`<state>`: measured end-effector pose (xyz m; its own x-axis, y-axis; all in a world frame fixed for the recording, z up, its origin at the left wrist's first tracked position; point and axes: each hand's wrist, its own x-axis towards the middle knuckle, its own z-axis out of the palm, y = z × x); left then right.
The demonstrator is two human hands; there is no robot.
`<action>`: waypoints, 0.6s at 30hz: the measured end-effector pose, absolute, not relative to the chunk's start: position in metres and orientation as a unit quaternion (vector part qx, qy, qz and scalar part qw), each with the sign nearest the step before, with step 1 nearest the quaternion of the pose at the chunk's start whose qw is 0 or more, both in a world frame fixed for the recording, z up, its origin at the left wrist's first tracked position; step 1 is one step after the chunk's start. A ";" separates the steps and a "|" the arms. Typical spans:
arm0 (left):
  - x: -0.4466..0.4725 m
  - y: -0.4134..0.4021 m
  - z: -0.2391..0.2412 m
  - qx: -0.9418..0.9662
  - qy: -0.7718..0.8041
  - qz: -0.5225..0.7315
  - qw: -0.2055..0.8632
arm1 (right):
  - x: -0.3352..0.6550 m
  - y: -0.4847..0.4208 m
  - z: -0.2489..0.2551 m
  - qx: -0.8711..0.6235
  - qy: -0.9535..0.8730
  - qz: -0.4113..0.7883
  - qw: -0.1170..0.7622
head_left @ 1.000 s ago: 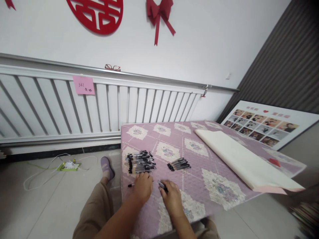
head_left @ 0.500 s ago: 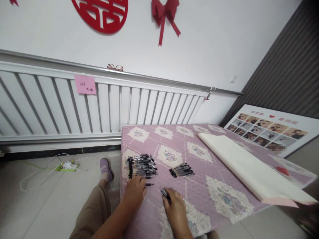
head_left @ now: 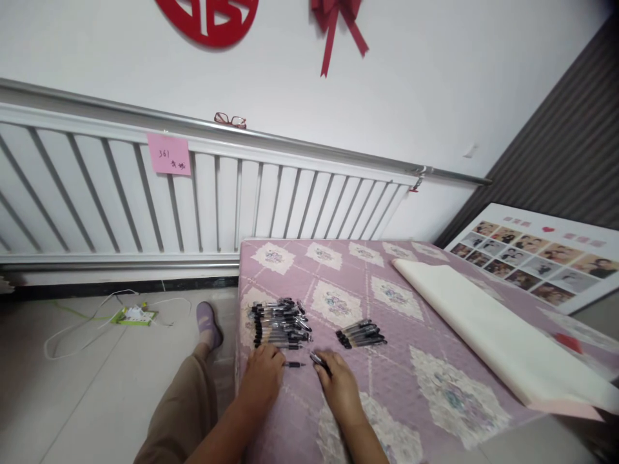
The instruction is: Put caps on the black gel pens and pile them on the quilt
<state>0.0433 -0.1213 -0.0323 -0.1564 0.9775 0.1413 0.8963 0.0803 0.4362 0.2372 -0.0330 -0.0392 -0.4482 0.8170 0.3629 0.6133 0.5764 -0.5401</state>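
Note:
A pile of black-and-clear pens point(head_left: 280, 322) lies on the patterned purple cloth of the table. At its near edge rests my left hand point(head_left: 265, 375), fingers curled over a single pen point(head_left: 294, 365) whose dark tip end sticks out to the right. My right hand point(head_left: 339, 386) is closed around another dark pen point(head_left: 318, 358), with one end showing beyond the thumb; the rest is hidden by the palm. The two pens are apart by a small gap. A smaller group of pens point(head_left: 362, 334) lies to the right, beyond my right hand.
A long cream folded sheet point(head_left: 474, 328) lies across the right side of the table point(head_left: 333, 258). A white radiator point(head_left: 271, 200) stands behind, with glasses point(head_left: 230, 120) on its pipe. On the floor at left are a power strip point(head_left: 135, 316) and cables. A photo board point(head_left: 594, 290) leans at right.
My right hand, with its pen, has moved slightly forward and left, closer to the pen under my left hand. The left hand stays beside the pile. The camera view has shifted a little.

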 end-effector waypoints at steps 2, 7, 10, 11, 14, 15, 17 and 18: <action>0.043 -0.121 -0.032 0.649 0.723 0.213 0.102 | 0.233 -0.026 -0.038 -0.407 -0.842 0.182 0.304; 0.042 -0.121 -0.030 0.655 0.717 0.218 0.097 | 0.225 -0.017 -0.039 -0.357 -0.852 0.226 0.308; 0.042 -0.121 -0.029 0.658 0.717 0.210 0.099 | 0.222 -0.015 -0.041 -0.361 -0.838 0.251 0.322; 0.042 -0.121 -0.029 0.658 0.717 0.206 0.099 | 0.220 -0.014 -0.041 -0.362 -0.833 0.261 0.328; 0.043 -0.120 -0.031 0.657 0.719 0.206 0.091 | 0.214 -0.015 -0.041 -0.351 -0.824 0.287 0.339; 0.043 -0.120 -0.031 0.656 0.720 0.208 0.087 | 0.211 -0.015 -0.041 -0.347 -0.824 0.292 0.340; 0.043 -0.119 -0.032 0.653 0.722 0.213 0.082 | 0.205 -0.016 -0.040 -0.340 -0.824 0.299 0.341; 0.043 -0.119 -0.032 0.651 0.725 0.213 0.080 | 0.202 -0.016 -0.040 -0.339 -0.824 0.301 0.341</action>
